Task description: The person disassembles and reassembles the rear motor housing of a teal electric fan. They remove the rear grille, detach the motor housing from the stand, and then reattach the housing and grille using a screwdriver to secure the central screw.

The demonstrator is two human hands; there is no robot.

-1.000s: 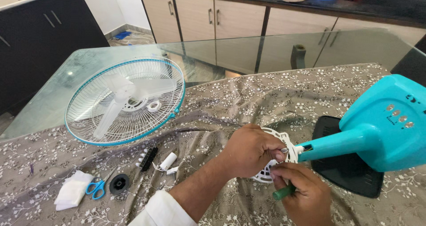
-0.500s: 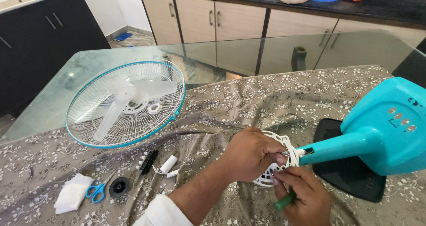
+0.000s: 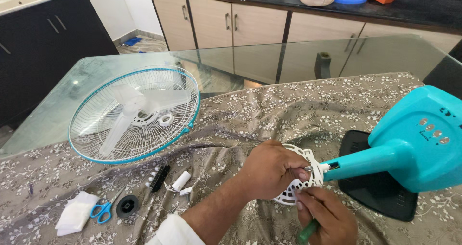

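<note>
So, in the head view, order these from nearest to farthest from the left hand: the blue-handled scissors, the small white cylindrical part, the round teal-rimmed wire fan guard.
From the left hand:
1. Small white cylindrical part, on the cloth just left of it.
2. Round teal-rimmed wire fan guard, up and left.
3. Blue-handled scissors, far left, near the table's front edge.

green tool (image 3: 306,232) mostly hidden inside right grip (image 3: 323,218)
</note>
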